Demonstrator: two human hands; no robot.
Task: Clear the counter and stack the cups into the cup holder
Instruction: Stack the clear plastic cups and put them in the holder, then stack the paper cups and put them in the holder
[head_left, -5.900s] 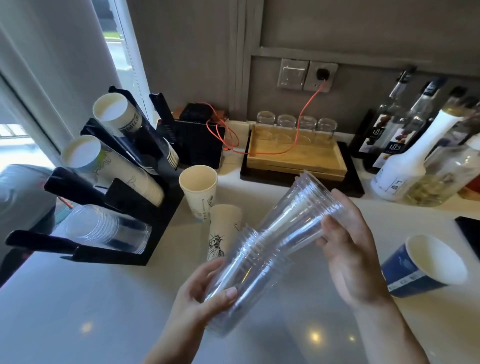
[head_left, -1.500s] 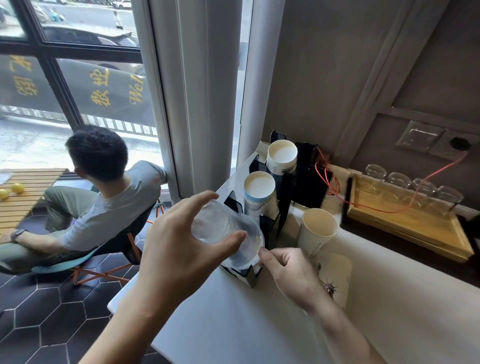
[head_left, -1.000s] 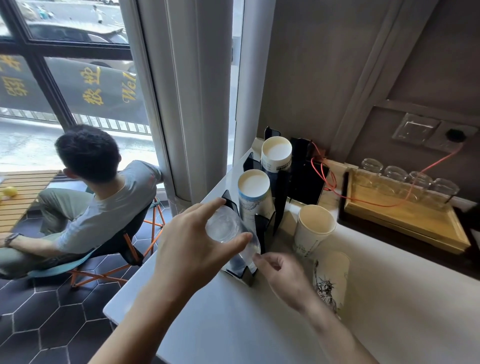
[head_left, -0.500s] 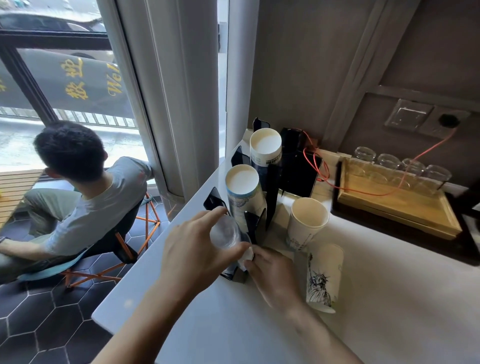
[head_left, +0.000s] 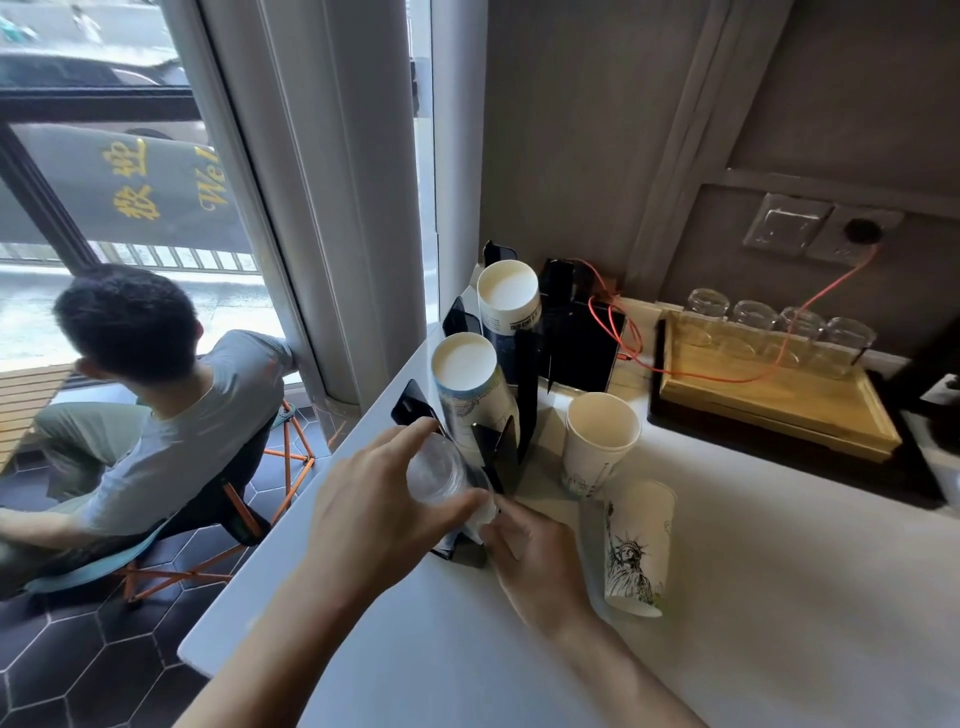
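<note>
A black cup holder (head_left: 524, 395) stands at the counter's left end, with two stacks of paper cups (head_left: 465, 384) lying in its upper slots. My left hand (head_left: 374, 514) grips the end of a stack of clear plastic cups (head_left: 436, 470) that sits in the lowest slot. My right hand (head_left: 535, 556) touches the stack's lower side at the holder's front. Right of the holder an open white paper cup (head_left: 597, 441) stands upright. An upturned paper cup printed with a statue (head_left: 636, 551) stands beside my right wrist.
The white counter (head_left: 727, 623) ends just left of the holder, with dark tiled floor below. A person sits in a chair (head_left: 156, 395) by the window. A wooden tray (head_left: 774, 400) with several glass jars sits at the back, an orange cable across it.
The stack of clear cups has gone down into the holder's lowest slot with both hands following it. The camera has moved closer and tilted down.
</note>
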